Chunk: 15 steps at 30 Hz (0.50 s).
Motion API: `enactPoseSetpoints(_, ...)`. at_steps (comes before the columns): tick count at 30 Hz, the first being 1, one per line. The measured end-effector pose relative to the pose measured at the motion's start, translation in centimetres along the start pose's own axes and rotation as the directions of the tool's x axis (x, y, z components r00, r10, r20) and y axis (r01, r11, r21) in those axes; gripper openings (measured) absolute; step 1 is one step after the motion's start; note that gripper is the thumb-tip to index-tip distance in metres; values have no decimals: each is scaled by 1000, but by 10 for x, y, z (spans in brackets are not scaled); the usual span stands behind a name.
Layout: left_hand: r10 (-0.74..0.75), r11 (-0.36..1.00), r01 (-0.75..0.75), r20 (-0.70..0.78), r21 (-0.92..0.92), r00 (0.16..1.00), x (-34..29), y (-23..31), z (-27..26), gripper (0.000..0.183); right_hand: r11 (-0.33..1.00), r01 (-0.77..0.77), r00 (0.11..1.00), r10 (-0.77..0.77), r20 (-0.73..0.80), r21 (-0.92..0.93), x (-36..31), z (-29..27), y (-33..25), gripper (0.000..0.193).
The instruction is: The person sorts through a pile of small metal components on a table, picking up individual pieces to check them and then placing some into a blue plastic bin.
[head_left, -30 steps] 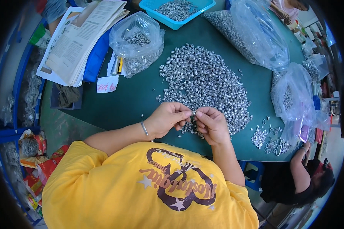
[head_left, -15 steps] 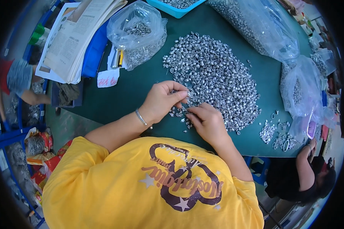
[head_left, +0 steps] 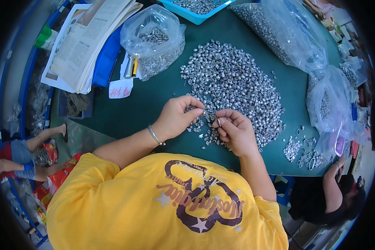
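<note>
A wide pile of small, rounded, hollow silver metal pieces (head_left: 241,83) lies on the dark green tabletop (head_left: 154,89) in front of me. At its near left edge my left hand (head_left: 177,116), with a silver bangle on the wrist, is closed in a pinch. A small silver piece shows at its thumb tip, partly hidden by the fingers. Just to the right, over the pile's near edge, my right hand (head_left: 238,131) pinches another small silver metal piece (head_left: 219,122) between thumb and finger. The two hands are slightly apart. Several loose pieces lie beneath them.
Newspapers (head_left: 85,50), an open plastic bag of metal parts (head_left: 154,50) and a paper note (head_left: 121,88) lie left. A blue tray (head_left: 196,17) stands at the back; filled bags (head_left: 279,37) and loose parts (head_left: 292,150) lie right. Co-workers are on both sides.
My right hand has lifted slightly off the pile, turned, and now shows a small piece in its fingertips. My left hand stays pinched. The person at left has moved nearer.
</note>
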<state>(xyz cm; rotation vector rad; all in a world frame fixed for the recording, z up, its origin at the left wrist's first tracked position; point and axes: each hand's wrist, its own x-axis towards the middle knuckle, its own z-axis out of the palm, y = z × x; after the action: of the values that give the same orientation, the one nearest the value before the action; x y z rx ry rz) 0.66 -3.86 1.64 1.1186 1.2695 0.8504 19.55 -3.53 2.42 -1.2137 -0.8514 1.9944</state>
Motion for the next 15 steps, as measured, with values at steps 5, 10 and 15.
enactPoseSetpoints(5,40,996,-42,37,81,999,-1,1,4,11,981,-97,994,86,74,166,0,-4,-3,14)
enactPoseSetpoints(10,217,960,-223,54,171,975,0,-2,7,10,909,-151,983,96,157,387,1,-11,-2,16)
enactPoseSetpoints(15,100,982,-113,97,148,990,-3,6,8,11,893,-134,990,97,106,430,1,-10,-4,10)
